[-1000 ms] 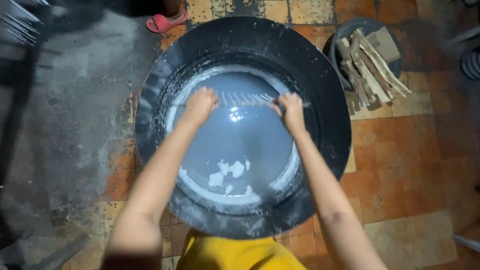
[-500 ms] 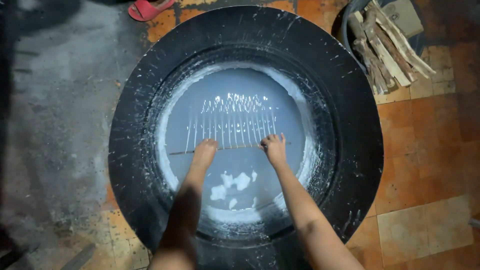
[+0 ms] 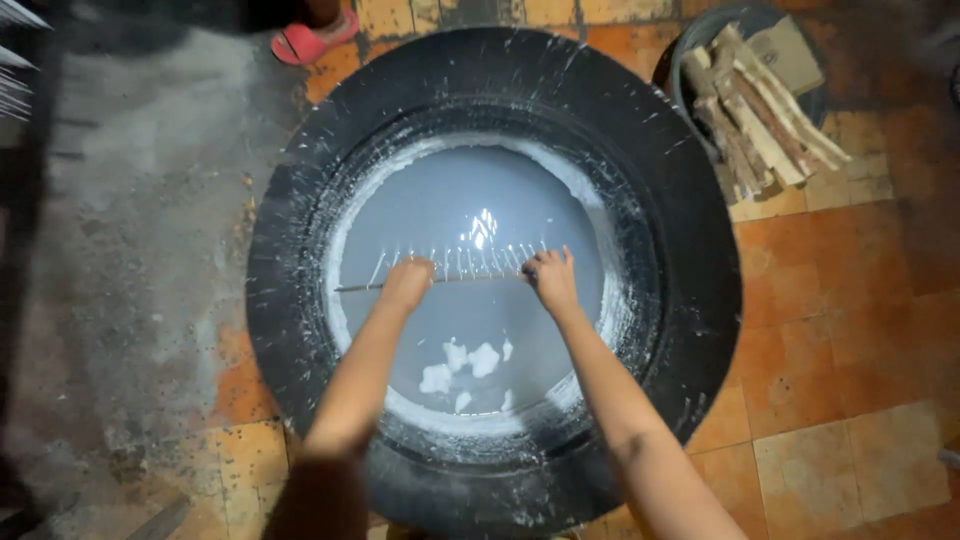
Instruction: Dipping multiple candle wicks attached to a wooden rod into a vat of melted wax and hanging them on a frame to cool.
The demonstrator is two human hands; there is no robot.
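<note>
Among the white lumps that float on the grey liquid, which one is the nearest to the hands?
The largest lump, the rightmost of the upper pair. It floats just below the rod, between the left hand and right hand; the others lie lower or further left.

The floor has orange tiles on the right and gray dusty ground on the left.

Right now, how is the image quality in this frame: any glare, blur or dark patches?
Head view: a bright glare spot sits on the grey liquid in the black basin; the left hand, right hand and thin rod are slightly soft; the nearest forearms blur at the bottom edge; the top left corner falls into deep shadow, while the orange floor tiles are evenly lit.
</note>
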